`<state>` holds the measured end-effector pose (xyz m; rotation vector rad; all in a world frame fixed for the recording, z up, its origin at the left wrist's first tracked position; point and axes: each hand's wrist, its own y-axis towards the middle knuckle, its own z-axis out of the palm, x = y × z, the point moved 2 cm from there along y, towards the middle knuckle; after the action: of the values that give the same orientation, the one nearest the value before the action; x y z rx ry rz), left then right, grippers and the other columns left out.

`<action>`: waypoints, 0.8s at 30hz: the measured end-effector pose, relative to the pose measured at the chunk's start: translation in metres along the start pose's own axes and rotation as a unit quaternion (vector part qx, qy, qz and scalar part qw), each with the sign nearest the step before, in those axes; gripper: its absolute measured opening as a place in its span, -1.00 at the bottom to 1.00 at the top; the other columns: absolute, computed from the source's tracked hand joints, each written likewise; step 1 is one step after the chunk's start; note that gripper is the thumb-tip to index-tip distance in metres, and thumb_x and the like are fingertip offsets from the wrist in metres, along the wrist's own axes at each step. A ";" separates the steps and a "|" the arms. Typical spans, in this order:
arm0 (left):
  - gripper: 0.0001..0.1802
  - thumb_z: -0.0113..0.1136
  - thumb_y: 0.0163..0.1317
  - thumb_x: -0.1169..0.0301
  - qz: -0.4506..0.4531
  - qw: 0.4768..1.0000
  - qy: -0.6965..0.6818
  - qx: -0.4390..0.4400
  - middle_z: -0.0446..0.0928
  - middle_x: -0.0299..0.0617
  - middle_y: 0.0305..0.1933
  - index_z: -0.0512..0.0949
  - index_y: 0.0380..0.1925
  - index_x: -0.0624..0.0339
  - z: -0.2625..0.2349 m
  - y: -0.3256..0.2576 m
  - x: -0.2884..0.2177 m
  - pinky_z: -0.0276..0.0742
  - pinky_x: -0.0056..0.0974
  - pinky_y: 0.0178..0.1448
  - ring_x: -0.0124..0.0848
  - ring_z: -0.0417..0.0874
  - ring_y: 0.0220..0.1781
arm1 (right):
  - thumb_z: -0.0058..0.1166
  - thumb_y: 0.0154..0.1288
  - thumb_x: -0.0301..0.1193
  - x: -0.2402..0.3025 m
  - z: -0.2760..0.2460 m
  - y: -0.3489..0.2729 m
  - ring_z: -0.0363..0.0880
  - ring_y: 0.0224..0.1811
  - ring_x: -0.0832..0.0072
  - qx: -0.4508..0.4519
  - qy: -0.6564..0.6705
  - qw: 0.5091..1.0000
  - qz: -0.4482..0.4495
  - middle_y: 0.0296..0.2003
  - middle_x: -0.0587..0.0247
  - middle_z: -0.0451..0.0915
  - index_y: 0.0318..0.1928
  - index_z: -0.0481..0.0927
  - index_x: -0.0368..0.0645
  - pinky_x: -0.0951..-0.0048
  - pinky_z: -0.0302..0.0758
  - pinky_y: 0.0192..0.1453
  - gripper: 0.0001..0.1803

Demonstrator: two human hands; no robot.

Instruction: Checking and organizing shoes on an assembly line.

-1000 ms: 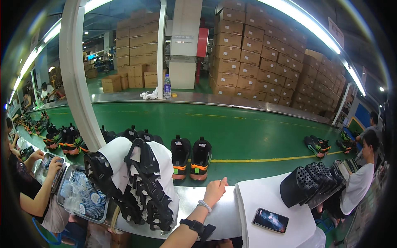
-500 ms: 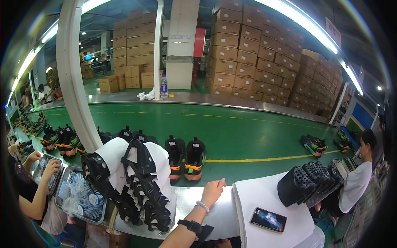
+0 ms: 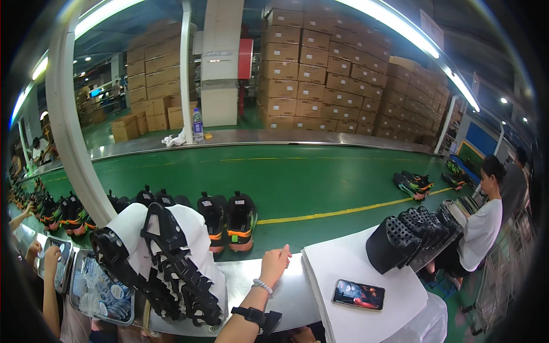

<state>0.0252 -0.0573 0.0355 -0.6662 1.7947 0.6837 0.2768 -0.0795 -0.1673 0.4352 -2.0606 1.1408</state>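
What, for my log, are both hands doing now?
Left hand: partly curled, nothing visibly held; open or closed unclear.
Right hand: cannot be told, not clearly visible.

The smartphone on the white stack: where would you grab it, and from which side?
Probably by its two long edges, from above and the near side: the smartphone lies flat, screen up, on the white stack, and black perforated pieces stand beyond it.

The person's left hand point(image 3: 276, 264) is loosely curled at a metal bench point(image 3: 300, 288), between black shoe pieces point(image 3: 178, 260) and a phone point(image 3: 359, 295) lying on white sheets point(image 3: 338, 257).
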 end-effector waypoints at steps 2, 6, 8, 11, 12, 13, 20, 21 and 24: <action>-0.48 -0.18 0.34 0.09 -0.004 1.000 -0.027 -0.011 0.54 -0.17 -0.69 0.61 -0.47 0.28 0.002 0.001 -0.002 0.48 -0.32 -0.45 -0.38 0.60 -0.64 | 0.13 0.16 -0.27 -0.011 0.001 0.008 0.56 -0.68 0.49 0.003 -0.001 1.000 -0.003 -0.60 0.17 0.59 -0.11 0.48 -0.28 0.51 0.52 -0.64 -0.62; -0.53 -0.25 0.37 0.17 -0.011 0.998 -0.061 -0.034 0.56 -0.13 -0.65 0.56 -0.21 0.32 -0.004 0.000 -0.002 0.48 -0.36 -0.51 -0.40 0.59 -0.66 | 0.13 0.15 -0.34 -0.007 0.003 0.007 0.57 -0.68 0.50 0.011 -0.007 1.000 -0.022 -0.58 0.18 0.61 -0.12 0.48 -0.30 0.53 0.52 -0.64 -0.65; -0.56 -0.27 0.39 0.22 -0.020 0.995 -0.077 -0.065 0.56 -0.12 -0.63 0.51 -0.12 0.34 -0.002 -0.001 -0.009 0.50 -0.38 -0.57 -0.42 0.58 -0.65 | 0.12 0.15 -0.32 -0.009 0.001 0.007 0.57 -0.68 0.50 0.003 -0.007 1.000 -0.016 -0.58 0.19 0.60 -0.12 0.49 -0.30 0.53 0.52 -0.64 -0.65; -0.57 -0.25 0.39 0.23 -0.002 0.982 -0.136 -0.129 0.55 -0.13 -0.63 0.50 -0.13 0.36 -0.006 -0.004 -0.017 0.50 -0.41 -0.62 -0.45 0.58 -0.64 | 0.12 0.17 -0.24 -0.003 -0.001 0.003 0.57 -0.68 0.52 0.009 -0.011 1.000 -0.018 -0.59 0.20 0.60 -0.13 0.50 -0.29 0.54 0.52 -0.64 -0.62; -0.57 -0.25 0.39 0.23 -0.002 0.982 -0.135 -0.129 0.55 -0.13 -0.63 0.50 -0.13 0.36 -0.007 -0.004 -0.015 0.50 -0.41 -0.62 -0.45 0.58 -0.64 | 0.12 0.17 -0.19 0.001 -0.002 0.001 0.56 -0.68 0.53 0.020 -0.015 0.999 -0.024 -0.59 0.21 0.60 -0.13 0.50 -0.30 0.55 0.51 -0.64 -0.58; -0.57 -0.24 0.39 0.23 -0.002 0.982 -0.143 -0.128 0.55 -0.13 -0.63 0.50 -0.15 0.38 -0.007 -0.002 -0.013 0.50 -0.42 -0.63 -0.45 0.58 -0.64 | 0.12 0.17 -0.19 0.002 -0.002 0.001 0.56 -0.68 0.53 0.019 -0.015 0.999 -0.024 -0.59 0.21 0.60 -0.13 0.50 -0.30 0.55 0.51 -0.64 -0.58; -0.50 -0.18 0.37 0.19 -0.012 0.981 -0.179 -0.075 0.52 -0.15 -0.70 0.57 -0.49 0.40 -0.002 0.000 -0.005 0.43 -0.40 -0.60 -0.46 0.57 -0.65 | 0.13 0.15 -0.06 0.003 -0.003 0.000 0.55 -0.69 0.53 0.025 -0.022 0.999 -0.011 -0.60 0.22 0.59 -0.14 0.49 -0.31 0.55 0.50 -0.64 -0.48; -0.50 -0.18 0.37 0.19 -0.012 0.981 -0.179 -0.076 0.52 -0.15 -0.70 0.57 -0.49 0.40 -0.004 -0.001 -0.005 0.43 -0.40 -0.60 -0.46 0.57 -0.65 | 0.13 0.15 -0.07 0.004 -0.002 -0.001 0.54 -0.69 0.54 0.029 -0.029 0.999 -0.012 -0.60 0.22 0.59 -0.13 0.48 -0.31 0.56 0.49 -0.64 -0.48; -0.45 -0.12 0.34 0.14 -0.016 0.986 -0.157 -0.060 0.50 -0.17 -0.75 0.56 -0.64 0.38 -0.009 -0.005 -0.012 0.40 -0.41 -0.58 -0.46 0.54 -0.69 | 0.13 0.15 -0.08 0.003 0.001 -0.001 0.54 -0.69 0.54 0.028 -0.015 0.999 -0.015 -0.60 0.22 0.58 -0.11 0.46 -0.32 0.55 0.49 -0.65 -0.47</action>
<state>0.0267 -0.0651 0.0490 -0.6272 1.4594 0.8326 0.2748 -0.0810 -0.1651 0.5112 -2.0441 1.1829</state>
